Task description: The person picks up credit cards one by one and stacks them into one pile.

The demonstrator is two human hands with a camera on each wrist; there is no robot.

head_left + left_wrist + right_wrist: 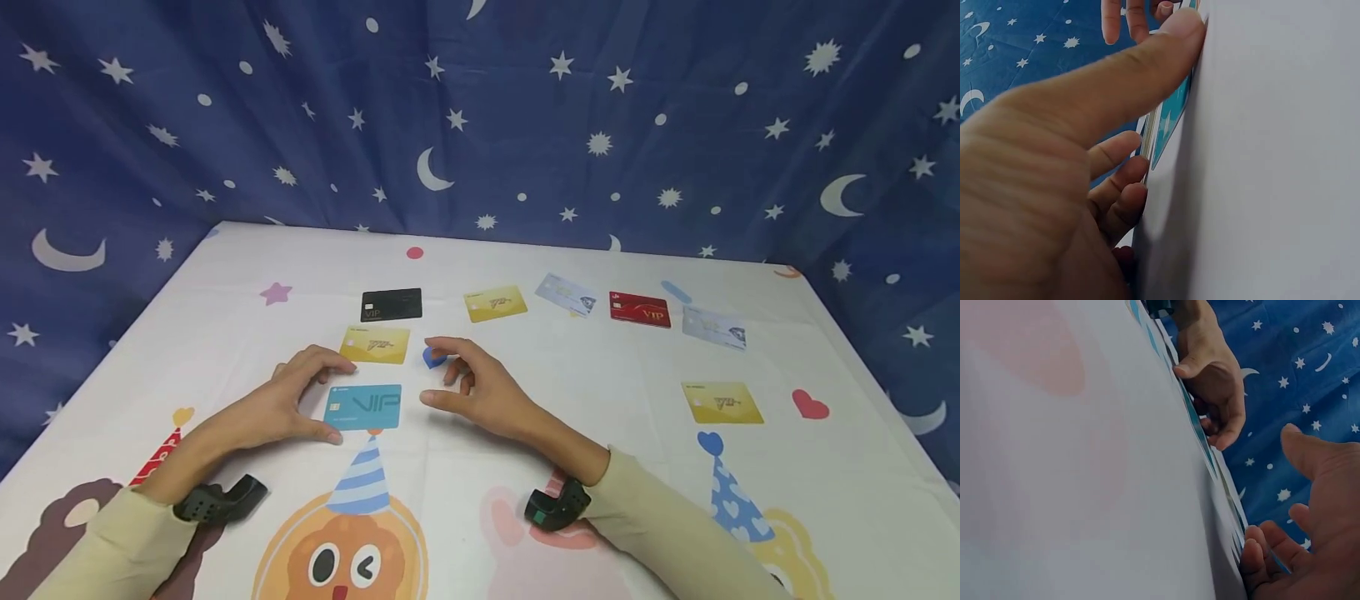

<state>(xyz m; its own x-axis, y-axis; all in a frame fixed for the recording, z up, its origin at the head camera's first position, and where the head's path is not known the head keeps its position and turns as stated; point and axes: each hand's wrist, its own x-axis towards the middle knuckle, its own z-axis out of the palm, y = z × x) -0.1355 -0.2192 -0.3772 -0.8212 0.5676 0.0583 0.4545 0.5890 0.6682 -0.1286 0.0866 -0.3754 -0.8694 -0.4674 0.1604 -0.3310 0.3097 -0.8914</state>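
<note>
A teal VIP card (363,407) lies flat on the white tablecloth between the two hands. At its left edge is my left hand (281,402), thumb and fingers spread apart, nothing gripped. In the left wrist view the thumb (1147,59) stretches across in front of the teal card (1172,115). To the card's right, my right hand (480,387) hovers with thumb and index finger apart and the other fingers loosely bent, holding nothing. A gold card (377,344) lies just behind the teal one, near the left fingertips. The right wrist view shows both hands apart from each other.
Farther back lie a black card (392,305), a gold card (495,303), a silver card (566,295), a red card (640,309) and another silver card (714,327). One more gold card (722,403) is at the right. A starry blue curtain (517,125) hangs behind the table.
</note>
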